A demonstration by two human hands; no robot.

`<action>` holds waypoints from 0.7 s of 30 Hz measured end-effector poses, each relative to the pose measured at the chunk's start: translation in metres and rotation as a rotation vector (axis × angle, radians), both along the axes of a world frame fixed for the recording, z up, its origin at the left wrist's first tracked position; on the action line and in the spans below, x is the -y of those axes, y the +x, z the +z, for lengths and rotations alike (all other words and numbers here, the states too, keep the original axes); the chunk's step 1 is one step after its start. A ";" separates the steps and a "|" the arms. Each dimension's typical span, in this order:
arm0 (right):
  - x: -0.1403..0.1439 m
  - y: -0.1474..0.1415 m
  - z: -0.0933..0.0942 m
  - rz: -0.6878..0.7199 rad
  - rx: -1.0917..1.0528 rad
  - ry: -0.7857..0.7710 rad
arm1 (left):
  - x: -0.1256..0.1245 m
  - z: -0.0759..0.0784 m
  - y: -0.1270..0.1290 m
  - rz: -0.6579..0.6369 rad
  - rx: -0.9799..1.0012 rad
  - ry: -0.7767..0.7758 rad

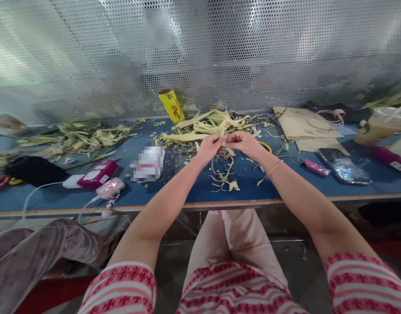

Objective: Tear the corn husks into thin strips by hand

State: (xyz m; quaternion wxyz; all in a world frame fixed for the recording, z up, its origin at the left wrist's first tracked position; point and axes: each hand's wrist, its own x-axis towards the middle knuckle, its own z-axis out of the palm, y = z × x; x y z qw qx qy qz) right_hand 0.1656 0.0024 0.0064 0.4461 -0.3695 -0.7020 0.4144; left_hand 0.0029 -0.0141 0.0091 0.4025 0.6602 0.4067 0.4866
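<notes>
Both hands meet above the bench (174, 194) middle, a bit back from the front edge. Left hand (209, 148) and right hand (244, 143) fingertips pinched together on one small pale husk strip (224, 144) held between them. Loose shreds (224, 176) lie just under the hands. One big husk pile (210, 126) behind them near the back edge, a second pile (79, 136) toward the back left. One yellow roll (171, 105) leans at the back edge. One phone (344, 165) right of the hands, one plastic cup (382, 125) at the far right. One magenta power bank (97, 173) near the front left.
</notes>
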 end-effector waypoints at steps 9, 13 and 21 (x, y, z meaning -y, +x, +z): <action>0.008 0.001 0.009 -0.149 0.216 0.104 | 0.007 0.008 0.006 0.106 -0.126 -0.012; 0.008 -0.002 0.008 -0.142 0.270 0.119 | 0.003 0.005 0.006 0.128 -0.106 -0.014; 0.005 -0.003 0.006 -0.137 0.133 0.123 | -0.007 -0.005 0.004 -0.026 0.212 -0.123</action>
